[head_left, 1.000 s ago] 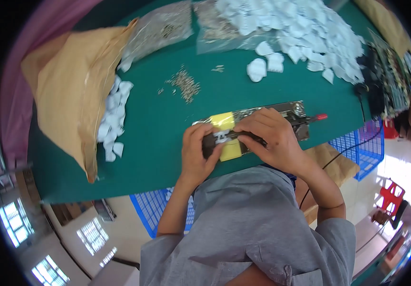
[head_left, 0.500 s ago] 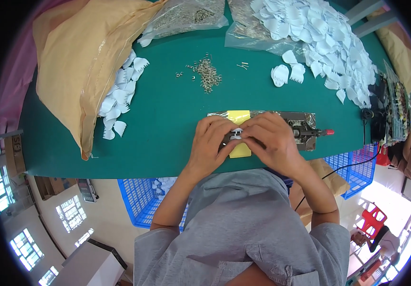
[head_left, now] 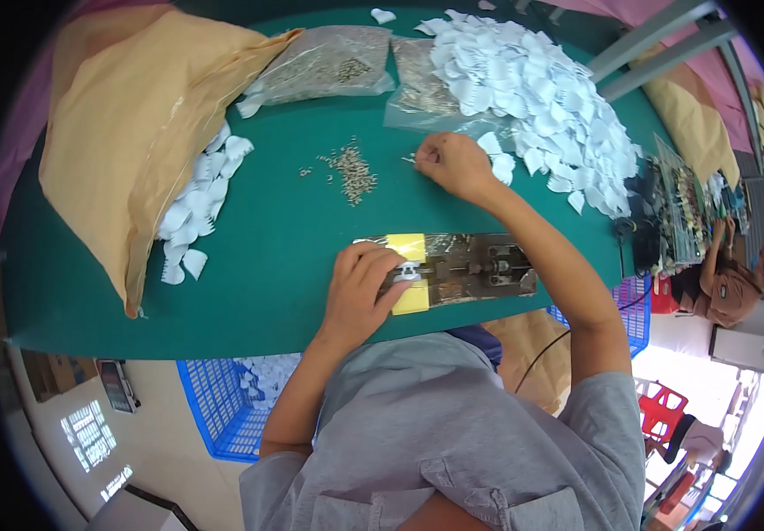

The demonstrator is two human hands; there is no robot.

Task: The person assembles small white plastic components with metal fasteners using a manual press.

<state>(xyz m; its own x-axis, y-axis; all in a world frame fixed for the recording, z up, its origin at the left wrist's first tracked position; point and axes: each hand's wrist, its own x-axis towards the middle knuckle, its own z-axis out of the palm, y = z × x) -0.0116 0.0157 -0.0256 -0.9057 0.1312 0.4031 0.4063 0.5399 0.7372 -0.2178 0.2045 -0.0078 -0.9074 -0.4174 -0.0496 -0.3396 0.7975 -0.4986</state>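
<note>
My left hand (head_left: pixel 360 285) rests at the left end of a metal fixture (head_left: pixel 479 269), its thumb and fingers closed on a small white plastic part (head_left: pixel 408 272). That part sits over a yellow strip (head_left: pixel 410 299) wrapped around the fixture. Farther off, my right hand (head_left: pixel 458 165) is curled with its fingertips pinched at a thin metal pin (head_left: pixel 409 159) on the green table; its fingers partly hide the spot. Left of it lies a heap of small metal clips (head_left: pixel 352 177). White toothed plastic pieces (head_left: pixel 503 166) lie just past my right hand.
A large pile of white pieces (head_left: pixel 524 88) covers the back right. Clear bags (head_left: pixel 324 66) of small metal parts lie at the back. A tan sack (head_left: pixel 125 133) stands left, white pieces (head_left: pixel 192 208) beside it. Below the table edge is a blue basket (head_left: pixel 214 411).
My right hand has left the fixture and reached forward to the loose metal pins. My left hand stays on the white part. The whole view has shifted.
</note>
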